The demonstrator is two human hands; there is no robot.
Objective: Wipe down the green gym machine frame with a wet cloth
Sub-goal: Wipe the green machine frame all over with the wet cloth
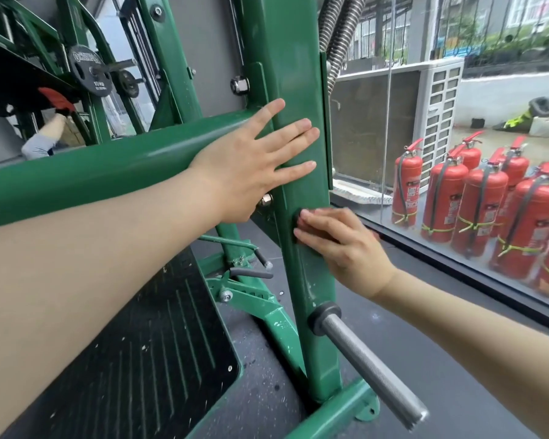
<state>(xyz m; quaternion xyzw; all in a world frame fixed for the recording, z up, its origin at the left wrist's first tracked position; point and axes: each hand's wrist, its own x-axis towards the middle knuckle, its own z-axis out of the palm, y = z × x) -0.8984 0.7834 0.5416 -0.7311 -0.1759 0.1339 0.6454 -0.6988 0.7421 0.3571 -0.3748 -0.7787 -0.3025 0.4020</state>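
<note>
The green upright (293,77) of the frame is braced by the flat, released left hand (251,163); lower down it is pressed by the right hand (336,242). A dark thing under the right fingertips (311,215) cannot be identified as cloth, nor the grasp judged. Wiping seems underway; next, strokes downward toward the steel peg (371,365) are needed.

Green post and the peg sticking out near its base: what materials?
Post: likely steel with glossy green paint; it shows soft highlights and pale chips low down. Peg: bare grey metal with a matte knurled texture and a black collar, possibly rubber.
</note>
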